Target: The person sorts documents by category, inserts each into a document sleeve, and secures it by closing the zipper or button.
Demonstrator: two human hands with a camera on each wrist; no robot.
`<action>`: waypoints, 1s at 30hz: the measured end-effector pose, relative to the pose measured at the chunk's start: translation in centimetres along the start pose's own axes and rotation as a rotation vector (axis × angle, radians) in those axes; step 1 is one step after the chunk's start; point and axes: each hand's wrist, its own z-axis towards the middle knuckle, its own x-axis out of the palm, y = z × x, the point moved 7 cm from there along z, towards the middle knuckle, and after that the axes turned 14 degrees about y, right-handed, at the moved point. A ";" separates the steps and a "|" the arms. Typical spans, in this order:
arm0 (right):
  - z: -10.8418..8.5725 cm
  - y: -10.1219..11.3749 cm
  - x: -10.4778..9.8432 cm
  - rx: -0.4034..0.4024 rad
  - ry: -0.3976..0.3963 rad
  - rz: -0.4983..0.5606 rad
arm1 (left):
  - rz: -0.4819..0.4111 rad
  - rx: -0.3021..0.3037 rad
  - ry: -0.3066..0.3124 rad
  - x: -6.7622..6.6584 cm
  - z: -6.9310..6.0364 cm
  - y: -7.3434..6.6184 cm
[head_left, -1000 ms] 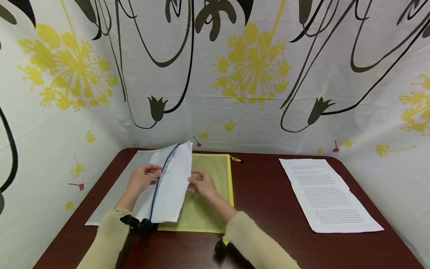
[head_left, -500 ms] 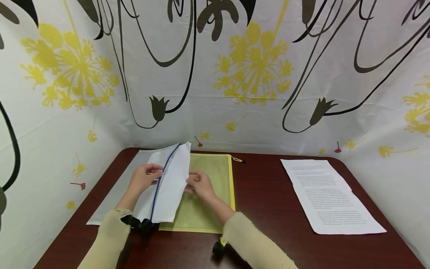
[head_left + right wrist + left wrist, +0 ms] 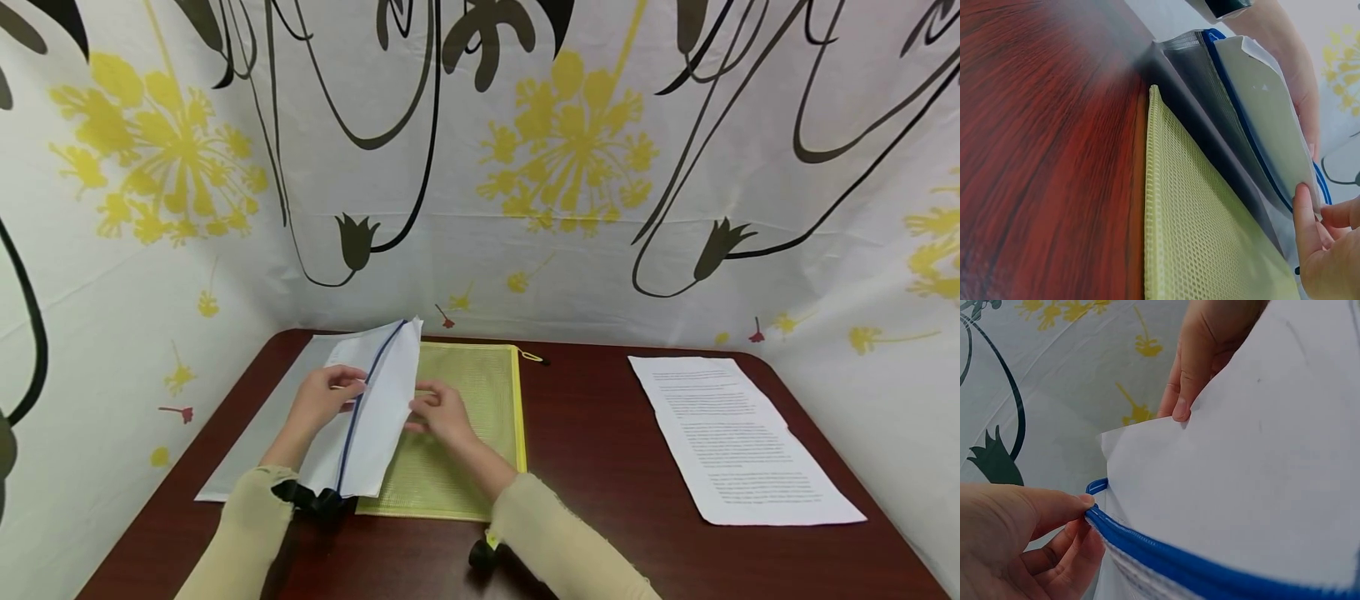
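Note:
A clear zip pouch with a blue edge point(image 3: 348, 442) is raised at its mouth over the left part of the table. White sheets of paper point(image 3: 386, 417) stand partly inside it, their outer part sticking out past the blue edge. My left hand point(image 3: 318, 402) pinches the pouch's blue edge between thumb and fingers, seen closely in the left wrist view at the zip's end. With thumb and fingers, my right hand point(image 3: 444, 412) pinches the outer edge of the paper point(image 3: 1266, 106). Under the right hand lies a yellow mesh zip pouch point(image 3: 465, 475).
A printed stack of paper point(image 3: 731, 442) lies on the right of the dark red-brown table point(image 3: 585, 467). A pale grey flat sheet point(image 3: 247, 446) extends at the left, beneath the arm. Patterned white cloth point(image 3: 465, 167) encloses the back and sides.
My right hand has pushed the paper slightly left, so less of it sticks out past the blue edge. My left hand keeps its pinch on the pouch. The head view has shifted a little.

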 end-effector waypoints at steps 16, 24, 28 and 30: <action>0.5 0.1 1.3 -0.006 0.028 -0.018 | -0.013 0.012 0.014 0.3 0.3 0.0; 0.9 0.8 2.5 -0.016 0.025 -0.092 | -0.017 0.024 0.023 0.1 0.3 0.1; 1.3 1.0 3.1 -0.011 0.023 -0.139 | -0.018 0.022 0.028 0.2 0.2 0.2; 1.5 1.1 3.3 -0.001 0.028 -0.165 | -0.020 0.025 0.028 0.3 0.3 0.2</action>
